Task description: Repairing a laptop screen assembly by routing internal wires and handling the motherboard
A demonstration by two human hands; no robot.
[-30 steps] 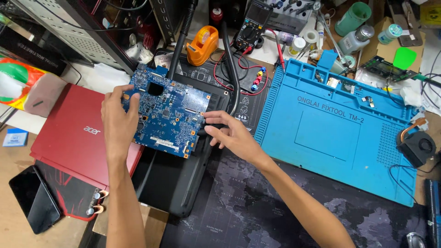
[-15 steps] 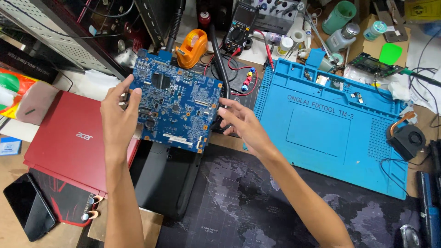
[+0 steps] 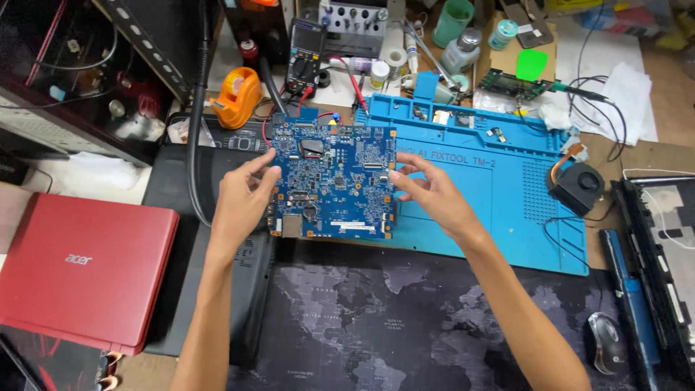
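I see the blue circuit board (image 3: 333, 181) held flat between both hands, component side up, over the left edge of the blue silicone work mat (image 3: 499, 210) and the black laptop base (image 3: 217, 217) beside it. Left hand (image 3: 239, 203) grips the board's left edge, thumb and fingertips pinched on it; right hand (image 3: 431, 192) grips the right edge, fingers spread and pressed against the rim. Both forearms come up from the bottom of frame, angled inward, wrists roughly level. Closed red laptop (image 3: 83, 268) lies far left, small pale logo on its lid. The mat has raised lettering along its top edge. Orange tape dispenser (image 3: 239, 94) sits behind the board, black fan (image 3: 579, 188) just off the mat's right edge, grey mouse (image 3: 607, 342) lower right on the dark map-print desk pad (image 3: 376, 326).
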